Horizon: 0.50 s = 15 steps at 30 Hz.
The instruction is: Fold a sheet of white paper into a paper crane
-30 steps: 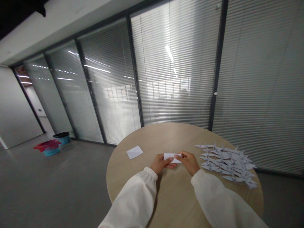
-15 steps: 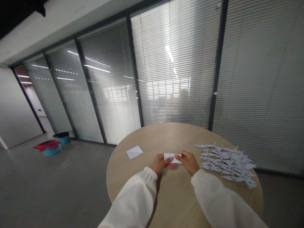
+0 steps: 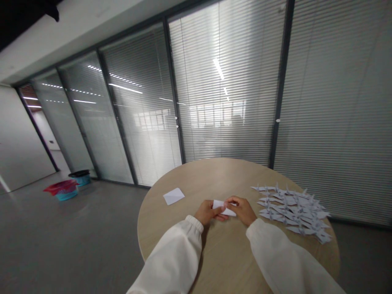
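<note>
A small folded piece of white paper (image 3: 218, 203) is held between my two hands over the middle of the round table (image 3: 226, 169). My left hand (image 3: 208, 212) grips its left side, thumb on top and fingers underneath. On the right side, my right hand (image 3: 241, 209) pinches the paper, its thumb close to the left thumb. The fingers partly cover the paper. Left of my hands lies a flat white sheet of paper (image 3: 174, 196) with a crease across it. Many folded white paper cranes (image 3: 290, 208) stand in rows to the right of my right hand.
Beyond the table runs a glass partition (image 3: 226, 81) with blinds and dark frames. On the grey floor at left stand a blue bin with a red liner (image 3: 65, 190) and another with a black liner (image 3: 81, 177).
The folded paper has tilted, its right end now lower. My thumbs have come closer together on it. The loose sheet and the cranes have stayed in place.
</note>
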Each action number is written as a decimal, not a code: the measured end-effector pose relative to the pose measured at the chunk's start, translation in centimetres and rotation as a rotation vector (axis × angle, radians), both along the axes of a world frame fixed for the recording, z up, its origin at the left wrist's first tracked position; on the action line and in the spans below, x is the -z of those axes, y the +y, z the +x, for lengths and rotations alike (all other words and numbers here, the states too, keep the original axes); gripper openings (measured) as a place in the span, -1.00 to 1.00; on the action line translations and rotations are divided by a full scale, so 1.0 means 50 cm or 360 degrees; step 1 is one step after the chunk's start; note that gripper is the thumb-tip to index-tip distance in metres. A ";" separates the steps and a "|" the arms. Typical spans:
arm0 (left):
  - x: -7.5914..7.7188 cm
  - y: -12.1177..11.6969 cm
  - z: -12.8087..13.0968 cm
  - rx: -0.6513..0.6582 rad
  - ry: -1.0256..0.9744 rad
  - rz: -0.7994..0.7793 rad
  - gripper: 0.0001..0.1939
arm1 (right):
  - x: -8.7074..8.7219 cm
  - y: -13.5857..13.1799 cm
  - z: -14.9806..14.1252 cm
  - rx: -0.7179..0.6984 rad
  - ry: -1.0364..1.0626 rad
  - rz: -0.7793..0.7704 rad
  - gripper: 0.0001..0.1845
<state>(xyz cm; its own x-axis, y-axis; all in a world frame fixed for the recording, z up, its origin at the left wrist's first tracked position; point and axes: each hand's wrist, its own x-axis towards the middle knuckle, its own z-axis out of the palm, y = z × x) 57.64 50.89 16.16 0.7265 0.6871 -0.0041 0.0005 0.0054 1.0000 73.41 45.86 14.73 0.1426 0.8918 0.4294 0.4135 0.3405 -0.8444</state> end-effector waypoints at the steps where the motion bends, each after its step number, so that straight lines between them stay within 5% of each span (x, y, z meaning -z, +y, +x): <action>1: 0.000 0.000 0.000 -0.0001 -0.0003 0.0002 -0.53 | 0.000 0.000 0.000 0.0008 -0.0019 -0.0001 -0.71; 15: 0.009 0.001 -0.002 0.0146 0.0085 0.0002 -0.57 | -0.007 -0.006 -0.010 -0.0044 -0.0148 0.0020 -0.77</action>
